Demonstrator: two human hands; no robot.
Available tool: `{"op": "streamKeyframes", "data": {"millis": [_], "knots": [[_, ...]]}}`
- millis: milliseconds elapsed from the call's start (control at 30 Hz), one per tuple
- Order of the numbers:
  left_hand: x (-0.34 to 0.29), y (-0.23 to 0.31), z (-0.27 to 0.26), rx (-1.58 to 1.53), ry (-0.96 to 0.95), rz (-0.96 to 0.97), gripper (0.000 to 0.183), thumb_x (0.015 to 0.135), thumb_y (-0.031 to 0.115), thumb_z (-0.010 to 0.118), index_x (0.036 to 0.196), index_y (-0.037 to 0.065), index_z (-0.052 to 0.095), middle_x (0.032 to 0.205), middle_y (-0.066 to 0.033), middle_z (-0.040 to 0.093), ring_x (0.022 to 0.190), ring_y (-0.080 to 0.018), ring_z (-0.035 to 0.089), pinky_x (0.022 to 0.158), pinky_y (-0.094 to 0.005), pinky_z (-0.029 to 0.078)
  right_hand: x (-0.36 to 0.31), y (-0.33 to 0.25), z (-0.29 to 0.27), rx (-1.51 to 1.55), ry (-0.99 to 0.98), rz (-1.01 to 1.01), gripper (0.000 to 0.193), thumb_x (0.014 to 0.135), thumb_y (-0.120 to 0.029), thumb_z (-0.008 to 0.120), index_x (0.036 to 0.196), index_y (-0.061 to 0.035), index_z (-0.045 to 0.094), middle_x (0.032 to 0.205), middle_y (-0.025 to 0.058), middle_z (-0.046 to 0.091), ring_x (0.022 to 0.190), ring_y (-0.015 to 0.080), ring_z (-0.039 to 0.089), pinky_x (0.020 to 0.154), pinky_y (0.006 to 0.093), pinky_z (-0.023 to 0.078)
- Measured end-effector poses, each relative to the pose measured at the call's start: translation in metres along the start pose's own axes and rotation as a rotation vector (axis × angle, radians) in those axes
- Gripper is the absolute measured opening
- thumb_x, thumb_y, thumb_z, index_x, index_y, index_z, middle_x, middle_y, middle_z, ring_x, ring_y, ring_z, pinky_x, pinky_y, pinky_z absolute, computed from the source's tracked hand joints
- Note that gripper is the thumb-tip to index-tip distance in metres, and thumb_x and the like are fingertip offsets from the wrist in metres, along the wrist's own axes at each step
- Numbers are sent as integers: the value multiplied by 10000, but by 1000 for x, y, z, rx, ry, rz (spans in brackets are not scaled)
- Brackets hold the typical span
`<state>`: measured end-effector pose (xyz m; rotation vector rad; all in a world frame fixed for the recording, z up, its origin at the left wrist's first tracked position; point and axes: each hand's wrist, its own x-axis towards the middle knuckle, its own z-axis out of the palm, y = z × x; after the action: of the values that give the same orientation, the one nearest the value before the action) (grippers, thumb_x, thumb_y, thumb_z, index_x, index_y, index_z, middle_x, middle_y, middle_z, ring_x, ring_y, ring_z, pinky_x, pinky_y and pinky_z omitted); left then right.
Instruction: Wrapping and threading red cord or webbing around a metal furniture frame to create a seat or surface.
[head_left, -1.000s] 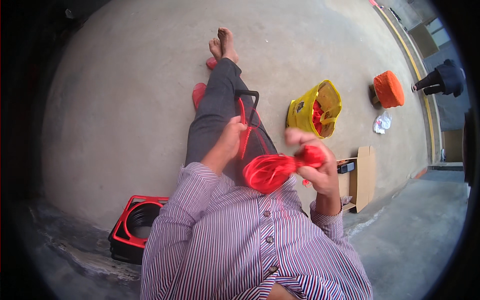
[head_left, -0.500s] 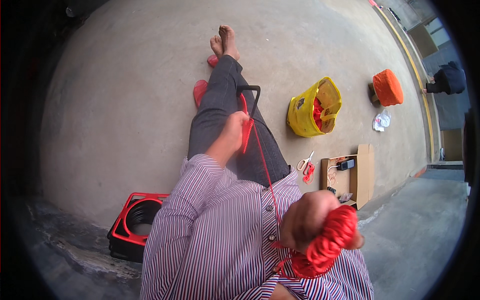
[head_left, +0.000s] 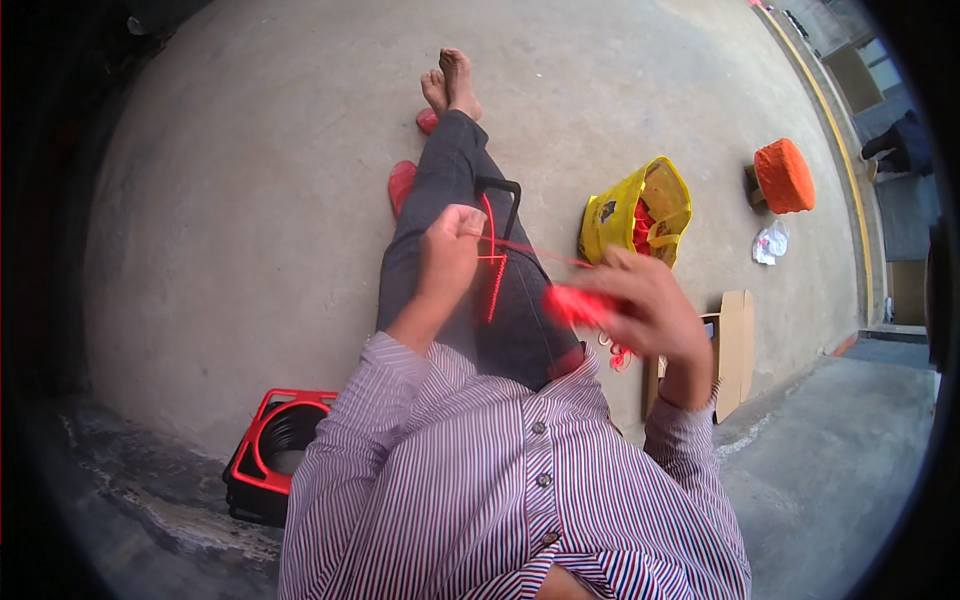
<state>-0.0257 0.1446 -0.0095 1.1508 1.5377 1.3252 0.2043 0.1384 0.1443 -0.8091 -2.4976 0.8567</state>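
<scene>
A bundle of red cord (head_left: 578,304) is in my right hand (head_left: 648,305), its fingers closed round it and blurred by motion. A red strand (head_left: 535,252) runs from there across to my left hand (head_left: 455,245), which pinches it between thumb and fingers. Across my thighs lies a black angled frame (head_left: 514,205), with red cord wound in a tight row (head_left: 497,288) along one part. My left hand is just beside this frame, and the strand passes in front of it.
To the right stand a yellow bag (head_left: 612,222) with red stuff inside, an open cardboard box (head_left: 737,345) and an orange-topped stool (head_left: 784,176). White crumpled plastic (head_left: 770,243) lies nearby. A red-and-black stack of frames (head_left: 250,470) is at lower left. Another person (head_left: 903,148) is at far right.
My right hand has swung forward from my chest with the cord bundle, toward the frame. My left hand has come off the wound part and shifted slightly left, pinching the strand.
</scene>
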Motion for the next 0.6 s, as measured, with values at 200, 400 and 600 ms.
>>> {"op": "streamKeyframes", "data": {"millis": [200, 400, 600], "knots": [[33, -26, 19, 203, -51, -23, 358, 987, 332, 479, 1018, 4, 617, 824, -136, 636, 785, -234, 613, 762, -331, 482, 46, 107, 112, -355, 154, 299, 215, 758, -97, 673, 972, -78, 679, 835, 137, 566, 791, 314, 599, 682, 412, 490], [35, -32, 16, 365, 62, 246, 188, 919, 179, 551, 909, -1, 604, 867, -203, 623, 811, -383, 597, 708, -443, 476, 60, 111, 137, 507, 377, 558, 296, 752, -68, 738, 1017, 10, 633, 979, 104, 640, 870, 177, 658, 783, 302, 516], [3, 17, 14, -205, -11, -128, 195, 902, 123, 558, 748, 4, 554, 660, -48, 570, 507, -155, 498, 513, -341, 430, 43, 75, 117, 46, 464, 92, 417, 763, -71, 727, 1153, -41, 582, 1057, 129, 613, 966, 269, 625, 841, 341, 499]]}}
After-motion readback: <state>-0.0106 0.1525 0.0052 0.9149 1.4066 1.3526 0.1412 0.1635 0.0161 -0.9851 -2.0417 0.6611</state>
